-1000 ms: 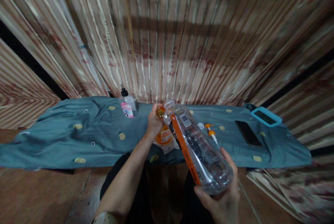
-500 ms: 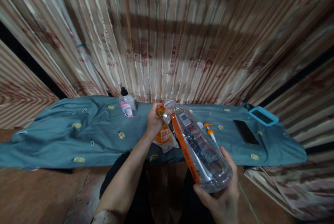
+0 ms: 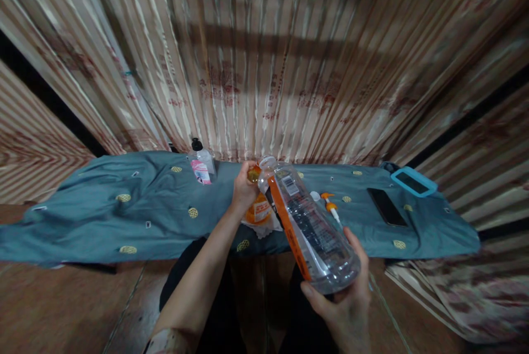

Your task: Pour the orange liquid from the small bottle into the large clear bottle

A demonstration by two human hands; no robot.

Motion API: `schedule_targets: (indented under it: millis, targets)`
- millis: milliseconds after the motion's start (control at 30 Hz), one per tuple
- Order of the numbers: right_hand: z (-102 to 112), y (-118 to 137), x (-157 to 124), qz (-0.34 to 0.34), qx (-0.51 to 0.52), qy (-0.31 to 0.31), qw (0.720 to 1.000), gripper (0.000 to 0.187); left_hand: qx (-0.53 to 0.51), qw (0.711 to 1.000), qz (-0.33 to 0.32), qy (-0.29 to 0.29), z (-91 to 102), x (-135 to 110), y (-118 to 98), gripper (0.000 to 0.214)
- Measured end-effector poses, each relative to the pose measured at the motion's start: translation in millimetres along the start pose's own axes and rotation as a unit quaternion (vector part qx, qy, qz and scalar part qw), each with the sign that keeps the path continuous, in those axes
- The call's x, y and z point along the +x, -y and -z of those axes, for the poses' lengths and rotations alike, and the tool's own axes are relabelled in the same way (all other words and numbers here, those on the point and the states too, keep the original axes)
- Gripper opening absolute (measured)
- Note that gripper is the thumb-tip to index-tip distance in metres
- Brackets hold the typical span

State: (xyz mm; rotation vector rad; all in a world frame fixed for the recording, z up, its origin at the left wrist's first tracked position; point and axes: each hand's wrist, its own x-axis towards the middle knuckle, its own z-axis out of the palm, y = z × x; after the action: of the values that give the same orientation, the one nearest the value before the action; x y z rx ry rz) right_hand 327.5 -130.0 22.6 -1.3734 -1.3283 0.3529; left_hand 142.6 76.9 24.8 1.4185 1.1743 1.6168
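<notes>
My right hand [image 3: 343, 304] grips the base of a large clear plastic bottle [image 3: 314, 233] with an orange and black label. The bottle is tilted, its uncapped mouth up and to the left beside my left hand [image 3: 244, 186]. My left hand is closed around the upper part of an orange bottle [image 3: 259, 211], at a rounded amber piece [image 3: 253, 174] whose exact kind I cannot make out. Under the orange bottle lies a white lace-edged cloth or tissue [image 3: 264, 229]. An orange and white pump top [image 3: 330, 205] rests on the cloth to the right, near a white cap [image 3: 314, 196].
A clear bottle with a black cap and pink label [image 3: 202, 164] stands at the back left. To the right lie a black phone [image 3: 386, 206] and a light-blue framed object [image 3: 414, 181]. A teal patterned cloth [image 3: 91, 205] covers the bench; a striped curtain [image 3: 256, 67] hangs behind.
The clear bottle's base and my right hand have shifted slightly up and to the left in view. My left hand stays at the orange bottle. The camera view has moved a little.
</notes>
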Motion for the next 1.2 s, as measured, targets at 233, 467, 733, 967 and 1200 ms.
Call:
schedule_targets:
  millis: [233, 467, 733, 967, 1200]
  targets:
    - [-7.6, 16.7, -1.3, -0.088, 0.035, -0.027, 0.995, 0.107, 0.017, 1.000, -0.008, -0.012, 0.3, -1.8, -0.2, 0.035]
    - [-7.1, 6.2, -2.4, -0.087, 0.057, -0.023, 0.994, 0.110, 0.050, 0.997, -0.035, -0.046, -1.0, -3.5, -2.4, 0.034]
    - [-7.8, -1.8, -6.1, -0.046, 0.052, -0.024, 0.997, 0.106, 0.028, 0.998, -0.032, -0.048, -4.1, -4.5, 6.5, 0.037]
    - [-11.1, 13.1, -8.0, -0.096, 0.064, -0.031, 0.993, 0.111, 0.027, 0.998, -0.026, -0.058, -6.0, -6.1, 6.4, 0.038]
    - [-9.3, 6.5, -6.9, -0.049, 0.054, -0.029, 0.997, 0.106, 0.024, 0.997, -0.039, -0.069, -6.7, -4.5, 10.2, 0.035]
